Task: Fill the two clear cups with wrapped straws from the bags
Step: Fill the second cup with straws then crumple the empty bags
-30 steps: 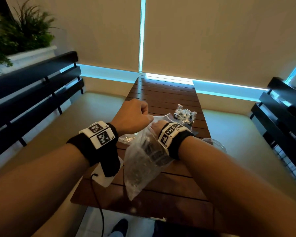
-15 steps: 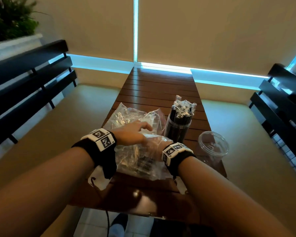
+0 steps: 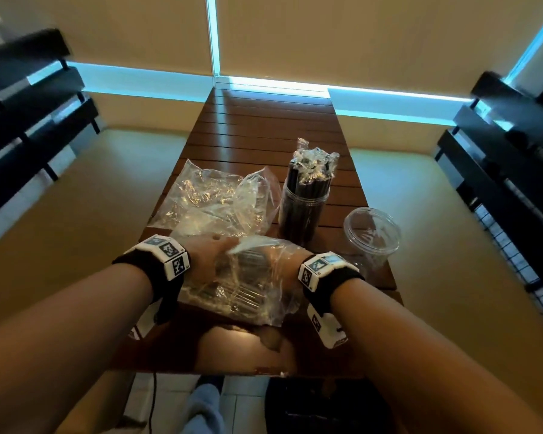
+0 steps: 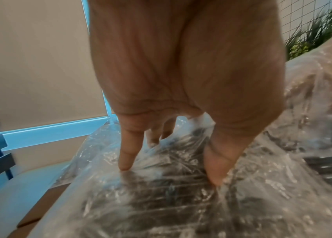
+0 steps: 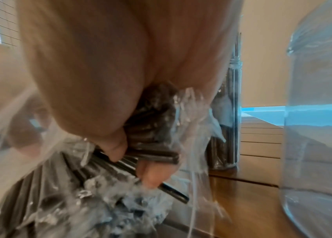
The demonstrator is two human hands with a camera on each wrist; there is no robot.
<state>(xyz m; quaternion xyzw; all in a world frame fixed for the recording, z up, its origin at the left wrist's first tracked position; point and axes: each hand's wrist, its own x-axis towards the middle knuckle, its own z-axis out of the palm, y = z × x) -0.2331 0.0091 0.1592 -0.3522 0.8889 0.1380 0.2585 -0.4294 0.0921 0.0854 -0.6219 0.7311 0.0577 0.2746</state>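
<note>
Working left to right from the full cup (image 3: 304, 211): left hand (image 3: 212, 255), fingers straight, presses down on the near bag (image 3: 232, 292), which lies just in front of that cup; an emptied-looking bag (image 3: 207, 198) lies crumpled to its left. Right hand (image 3: 290, 261) is inside the near bag, fingers curled round a bundle of wrapped straws (image 5: 153, 154). Empty cup (image 3: 372, 236) stands just right of the full one. Judged half done: one cup left.

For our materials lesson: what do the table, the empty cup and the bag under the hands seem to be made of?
Table: likely wood, glossy brown; separate slats show.
Empty cup: probably clear rigid plastic; the table shows through it.
Bag: thin clear plastic film, shiny; it crinkles and shows dark straws inside.
</note>
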